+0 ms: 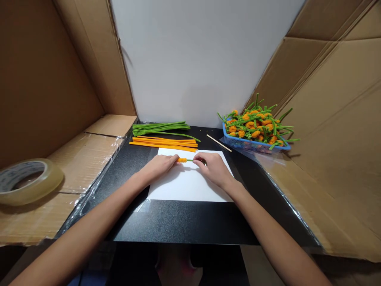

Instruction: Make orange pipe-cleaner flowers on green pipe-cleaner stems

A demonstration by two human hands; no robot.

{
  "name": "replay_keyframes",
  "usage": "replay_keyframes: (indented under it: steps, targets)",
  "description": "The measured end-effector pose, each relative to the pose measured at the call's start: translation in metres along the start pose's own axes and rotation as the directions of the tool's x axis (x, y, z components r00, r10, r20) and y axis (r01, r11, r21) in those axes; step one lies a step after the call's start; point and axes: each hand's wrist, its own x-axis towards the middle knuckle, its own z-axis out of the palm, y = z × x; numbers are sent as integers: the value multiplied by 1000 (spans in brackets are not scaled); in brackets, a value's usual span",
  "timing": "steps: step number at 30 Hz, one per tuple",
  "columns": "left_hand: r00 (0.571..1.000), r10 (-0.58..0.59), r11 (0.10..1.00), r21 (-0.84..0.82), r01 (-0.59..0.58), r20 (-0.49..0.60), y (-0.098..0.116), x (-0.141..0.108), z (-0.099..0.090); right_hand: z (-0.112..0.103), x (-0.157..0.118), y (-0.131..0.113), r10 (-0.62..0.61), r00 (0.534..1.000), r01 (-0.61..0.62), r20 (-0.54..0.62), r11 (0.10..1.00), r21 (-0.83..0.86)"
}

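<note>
Over the white paper (184, 184), my left hand (162, 164) pinches a coiled orange pipe cleaner (182, 160) near its left end. A green pipe cleaner (189, 160) comes out of the coil's right end. My right hand (212, 167) has its thumb and fingertips closed on that green stem. Part of the coil is hidden behind my left fingers. Just beyond my hands lie a row of straight orange pipe cleaners (163, 143) and, behind it, a bundle of green pipe cleaners (160, 128).
A blue basket (253, 143) heaped with orange and green pipe-cleaner pieces (258, 123) stands at the back right. Left of it lies a thin wooden stick (218, 143). A roll of clear tape (53, 180) rests on cardboard at the left. Cardboard walls flank the black table (184, 222).
</note>
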Motion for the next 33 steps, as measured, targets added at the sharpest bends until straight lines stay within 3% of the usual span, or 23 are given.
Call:
replay_keyframes:
  steps: [7, 14, 20, 27, 33]
  targets:
    - [998, 53, 998, -31, -53, -25, 5, 2, 7, 9, -2, -8, -30, 1000, 29, 6, 997, 75]
    - [999, 3, 999, -40, -5, -40, 1, 1, 5, 4, -1, -8, 20, 1000, -21, 12, 999, 49]
    - [999, 25, 999, -47, -26, -27, 8, 4, 8, 9, -2, -10, -13, 1000, 12, 11, 998, 66]
    - [999, -36, 998, -47, 35, -19, 5, 3, 4, 6, -1, -7, 68, 998, -68, 2, 996, 55]
    - [997, 26, 986, -162, -37, -70, 4, 5, 13, 11, 0, -8, 39, 999, -39, -1, 996, 81]
